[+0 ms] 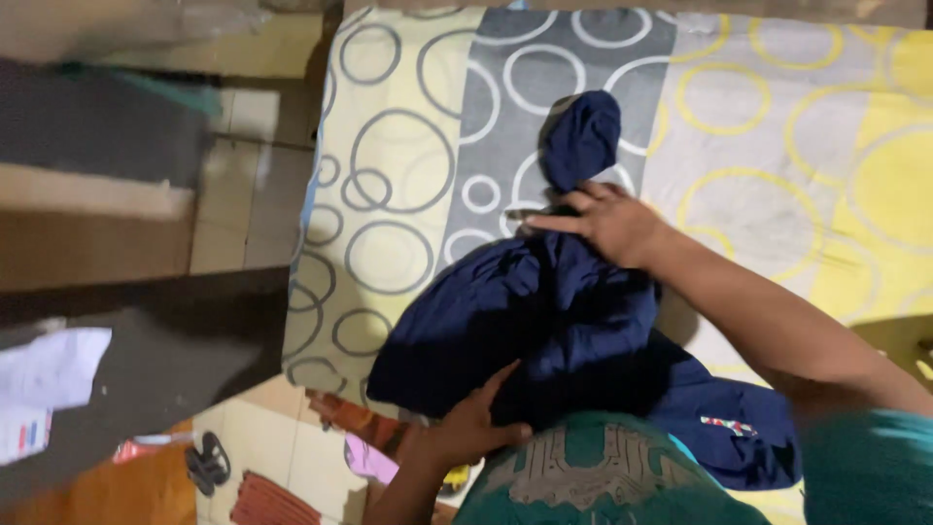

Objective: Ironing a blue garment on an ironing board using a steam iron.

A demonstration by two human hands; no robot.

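A dark blue garment lies bunched on a bed sheet patterned with grey and yellow circles. One part of the cloth sticks out away from me toward the top of the view, past my right hand. My right hand rests on the garment's upper part, fingers pointing left and pinching the cloth. My left hand presses on the garment's near edge, close to my green shirt.
The bed's left edge drops to a tiled floor. Below it lie a dark sandal, pink and red items and white papers on a dark surface. A small coloured patch shows on the garment's right part.
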